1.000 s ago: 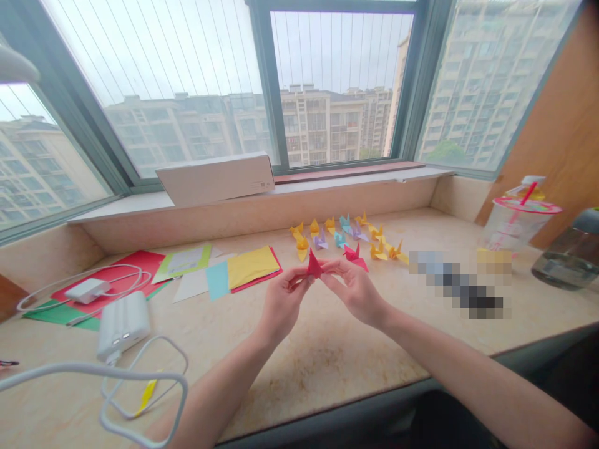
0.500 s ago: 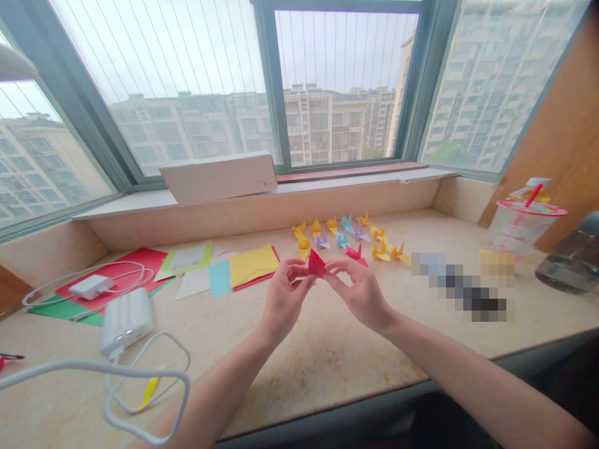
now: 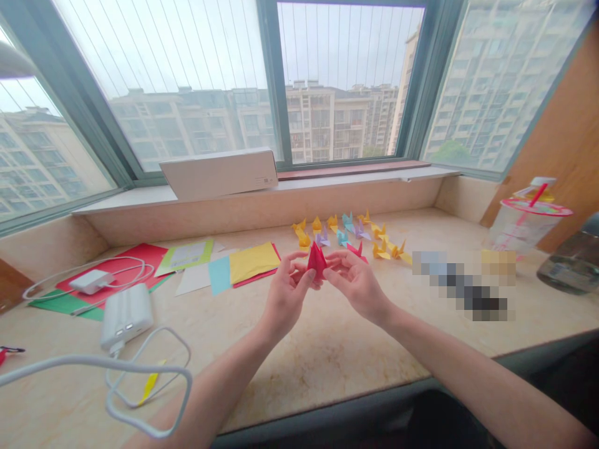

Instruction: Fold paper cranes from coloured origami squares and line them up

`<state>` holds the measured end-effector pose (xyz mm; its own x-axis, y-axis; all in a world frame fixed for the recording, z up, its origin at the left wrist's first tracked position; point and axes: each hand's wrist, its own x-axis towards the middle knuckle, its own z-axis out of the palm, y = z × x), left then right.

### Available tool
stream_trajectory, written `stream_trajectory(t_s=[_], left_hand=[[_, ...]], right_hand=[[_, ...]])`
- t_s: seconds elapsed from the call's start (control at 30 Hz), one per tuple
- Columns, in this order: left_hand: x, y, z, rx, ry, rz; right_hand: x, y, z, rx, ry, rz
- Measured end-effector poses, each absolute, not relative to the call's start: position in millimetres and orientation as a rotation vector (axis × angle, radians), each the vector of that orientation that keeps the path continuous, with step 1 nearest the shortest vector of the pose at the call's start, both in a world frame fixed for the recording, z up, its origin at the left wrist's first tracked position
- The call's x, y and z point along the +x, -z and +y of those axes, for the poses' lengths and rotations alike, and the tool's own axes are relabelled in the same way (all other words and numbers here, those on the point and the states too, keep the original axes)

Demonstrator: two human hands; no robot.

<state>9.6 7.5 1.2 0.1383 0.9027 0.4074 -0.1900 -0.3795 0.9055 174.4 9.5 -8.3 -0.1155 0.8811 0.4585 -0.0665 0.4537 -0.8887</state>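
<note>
A small folded red origami paper with pointed tips upward is held between both hands above the stone counter. My left hand pinches its left side, thumb in front and fingers curled behind. On the other side my right hand grips it between thumb and fingers. Just behind my right hand a finished red paper crane shows, partly covered. Beyond the hands stand several small paper cranes in yellow, blue and purple, among them a yellow crane and a blue crane.
Left of my hands lie yellow paper sheets, a light blue sheet and red paper. A white power bank with cables sits nearer. At right are a cup with a straw and a dark jar. A white box rests on the sill.
The red folded paper has turned between my fingers, so its tall points now face up. Both thumbs have shifted onto its front. The view has tilted slightly.
</note>
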Motion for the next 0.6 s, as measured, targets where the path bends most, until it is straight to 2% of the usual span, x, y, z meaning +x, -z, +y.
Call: stream_trajectory(t_s=[0.6], left_hand=[[10.1,-3.4,1.8,1.574,-1.384,0.821]], right_hand=[[174.7,6.3,8.0,-0.75,-1.002,-1.49]])
